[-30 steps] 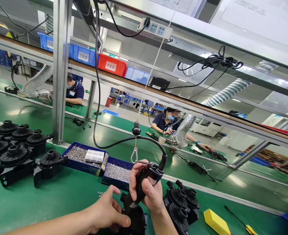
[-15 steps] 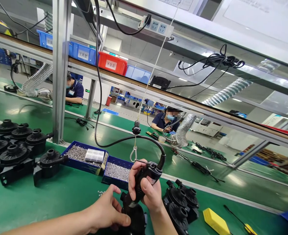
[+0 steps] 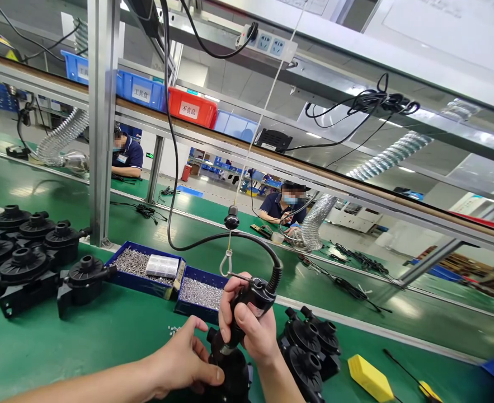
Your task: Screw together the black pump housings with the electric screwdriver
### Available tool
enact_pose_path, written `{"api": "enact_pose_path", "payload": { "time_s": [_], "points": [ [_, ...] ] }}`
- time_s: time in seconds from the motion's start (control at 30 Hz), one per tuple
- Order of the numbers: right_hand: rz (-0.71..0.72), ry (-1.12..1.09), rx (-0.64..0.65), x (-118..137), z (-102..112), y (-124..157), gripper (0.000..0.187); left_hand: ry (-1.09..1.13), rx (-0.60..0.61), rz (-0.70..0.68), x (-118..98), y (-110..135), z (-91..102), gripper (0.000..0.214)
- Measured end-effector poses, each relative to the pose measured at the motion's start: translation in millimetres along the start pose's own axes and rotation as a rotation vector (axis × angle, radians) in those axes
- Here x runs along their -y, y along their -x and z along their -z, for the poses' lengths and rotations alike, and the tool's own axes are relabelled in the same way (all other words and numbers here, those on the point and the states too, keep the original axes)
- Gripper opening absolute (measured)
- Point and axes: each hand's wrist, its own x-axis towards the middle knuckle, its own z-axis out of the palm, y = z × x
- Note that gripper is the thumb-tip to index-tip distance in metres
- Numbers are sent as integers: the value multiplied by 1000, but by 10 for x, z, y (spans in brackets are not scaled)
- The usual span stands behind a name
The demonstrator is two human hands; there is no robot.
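My right hand [image 3: 255, 330] is wrapped round a black electric screwdriver [image 3: 255, 299], which hangs from a thin cord by a metal clip and points down at a black pump [image 3: 235, 378]. Closed on the pump's left side is my left hand [image 3: 183, 358], its thumb pressed against the housing. The hands and the screwdriver hide much of this pump, and the screwdriver's tip is out of sight. A few small nuts or washers [image 3: 173, 330] lie on the green bench beyond my left hand.
Several black pumps [image 3: 23, 266] stand at left, and more pumps [image 3: 307, 358] to the right. Behind are a blue bin of screws [image 3: 131, 262] and a blue bin of small metal parts [image 3: 198, 294]. A yellow-handled tool [image 3: 368, 378] lies at right. Two people sit across the benches.
The screwdriver and my right hand have shifted very slightly, and the hanging cord has swung a little left. My left hand keeps its hold on the pump.
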Motion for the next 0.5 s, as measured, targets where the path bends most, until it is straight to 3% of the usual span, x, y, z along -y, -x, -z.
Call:
{"api": "enact_pose_path", "payload": {
  "time_s": [0.27,0.5],
  "points": [
    [2,-60,18,3,37,5,42,65,-44,80,-20,-14,-32,83],
    [-104,-292,9,119,-21,-45,59,59,-40,27,-37,28,-64,77]
  ]
}}
